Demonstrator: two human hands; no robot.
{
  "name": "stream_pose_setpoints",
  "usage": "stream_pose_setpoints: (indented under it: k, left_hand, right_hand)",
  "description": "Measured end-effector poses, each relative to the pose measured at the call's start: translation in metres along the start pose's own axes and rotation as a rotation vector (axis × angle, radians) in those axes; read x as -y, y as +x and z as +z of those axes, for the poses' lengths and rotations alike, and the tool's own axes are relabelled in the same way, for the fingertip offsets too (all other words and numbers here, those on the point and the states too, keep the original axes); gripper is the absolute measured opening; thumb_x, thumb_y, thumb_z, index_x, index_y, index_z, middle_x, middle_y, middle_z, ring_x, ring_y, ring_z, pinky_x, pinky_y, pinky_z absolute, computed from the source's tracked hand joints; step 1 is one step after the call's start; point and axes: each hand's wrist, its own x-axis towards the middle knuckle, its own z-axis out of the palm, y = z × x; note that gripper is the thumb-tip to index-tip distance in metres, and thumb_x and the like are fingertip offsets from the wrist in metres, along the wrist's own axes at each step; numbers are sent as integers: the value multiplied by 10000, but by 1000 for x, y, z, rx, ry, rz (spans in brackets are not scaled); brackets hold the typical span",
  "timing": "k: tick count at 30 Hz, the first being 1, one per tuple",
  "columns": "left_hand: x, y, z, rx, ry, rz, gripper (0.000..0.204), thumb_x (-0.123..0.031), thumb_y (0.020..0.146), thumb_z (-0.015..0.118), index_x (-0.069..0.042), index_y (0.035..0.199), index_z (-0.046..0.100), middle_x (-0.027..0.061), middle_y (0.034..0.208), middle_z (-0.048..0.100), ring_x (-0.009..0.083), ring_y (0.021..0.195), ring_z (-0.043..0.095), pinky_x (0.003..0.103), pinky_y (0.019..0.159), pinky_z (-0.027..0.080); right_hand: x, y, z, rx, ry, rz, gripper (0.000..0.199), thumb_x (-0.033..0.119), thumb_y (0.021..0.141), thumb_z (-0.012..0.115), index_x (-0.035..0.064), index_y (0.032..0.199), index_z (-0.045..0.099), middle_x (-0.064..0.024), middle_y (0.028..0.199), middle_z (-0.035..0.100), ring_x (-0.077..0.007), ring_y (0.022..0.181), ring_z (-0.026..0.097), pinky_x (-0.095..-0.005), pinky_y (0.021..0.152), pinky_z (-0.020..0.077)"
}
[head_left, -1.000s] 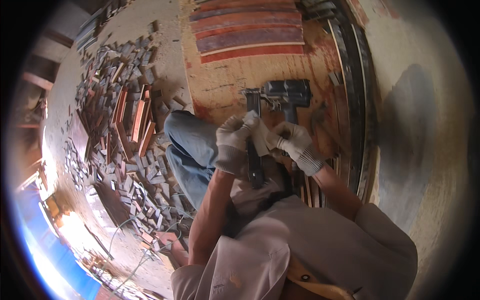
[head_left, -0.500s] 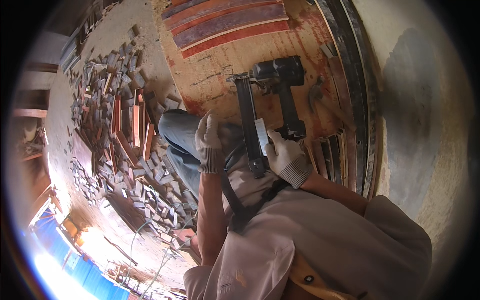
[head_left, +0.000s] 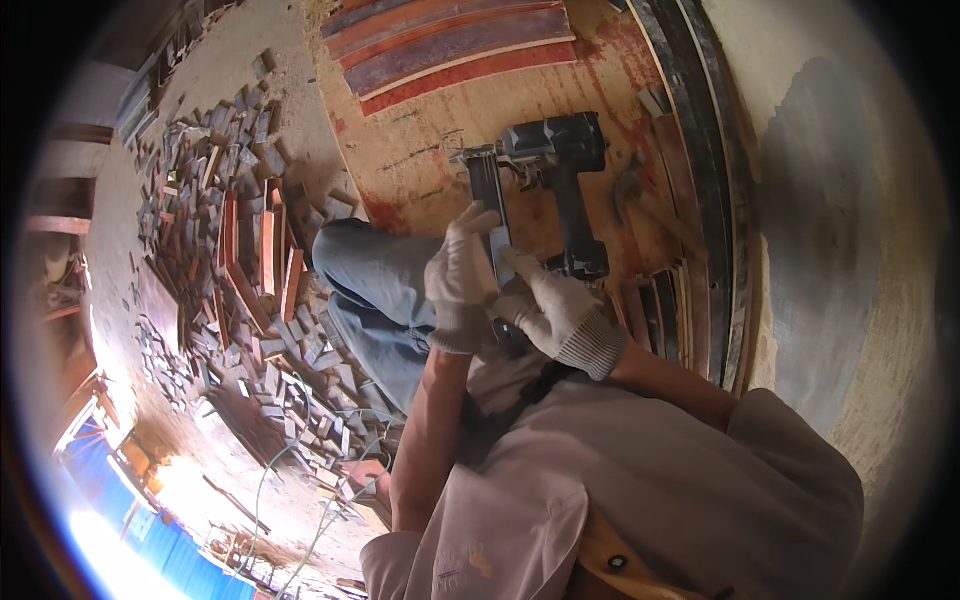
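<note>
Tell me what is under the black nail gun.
A red-stained wooden board shows around much of the black nail gun; what lies directly beneath it is hidden.

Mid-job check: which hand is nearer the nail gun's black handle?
Right. The right hand is just below the base of the nail gun's black handle; the left hand is farther off, to its left.

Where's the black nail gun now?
In the head view, the black nail gun is right of centre, between the reddish wooden strips and the white-gloved right hand.
</note>
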Motion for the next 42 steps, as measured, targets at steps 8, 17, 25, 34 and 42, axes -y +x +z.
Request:
stream_pose_setpoints:
  k: [8, 17, 25, 34, 42]
  left_hand:
    - [33, 3, 0, -108, 362, -347, 594, -481, 1118, 426, 11, 1398, 607, 165, 1200, 712, 209, 1076, 646, 341, 975, 493]
    - [54, -8, -1, 26, 130, -442, 625, -518, 1124, 378, 14, 1310, 648, 62, 1080, 698, 130, 949, 611, 291, 879, 512]
    - [48, -13, -7, 52, 63, -508, 624, -525, 1122, 371, 3, 1231, 684, 49, 1028, 710, 124, 885, 619, 287, 822, 518]
    - [48, -24, -9, 66, 34, -471, 628, -537, 1101, 430, 21, 1271, 664, 92, 1080, 718, 148, 971, 640, 307, 904, 513]
    - [-12, -40, 6, 211, 422, -554, 988, -467, 834, 855, -21, 1573, 373, 206, 1261, 691, 315, 1176, 665, 408, 1007, 509]
  right_hand:
    - [-16, -5, 13, -131, 12, 193, 442, 209, 948, 654, 24, 1337, 559, -241, 875, 718, -434, 877, 718, -522, 763, 567]
    - [-21, 5, 16, 13, -120, 244, 274, 218, 955, 636, 12, 1129, 587, -263, 820, 709, -446, 824, 720, -558, 736, 567]
    - [-25, 7, 17, 37, -132, 226, 314, 247, 974, 619, -2, 1149, 544, -281, 802, 704, -440, 801, 724, -538, 695, 569]
    - [-42, 35, -55, -375, 98, 15, 304, 231, 1010, 680, 2, 1208, 711, -160, 910, 754, -291, 851, 751, -389, 790, 595]
    - [-100, 80, -59, -188, 497, 480, 503, 320, 1008, 697, -97, 1272, 600, -200, 1074, 727, -246, 945, 726, -359, 806, 589]
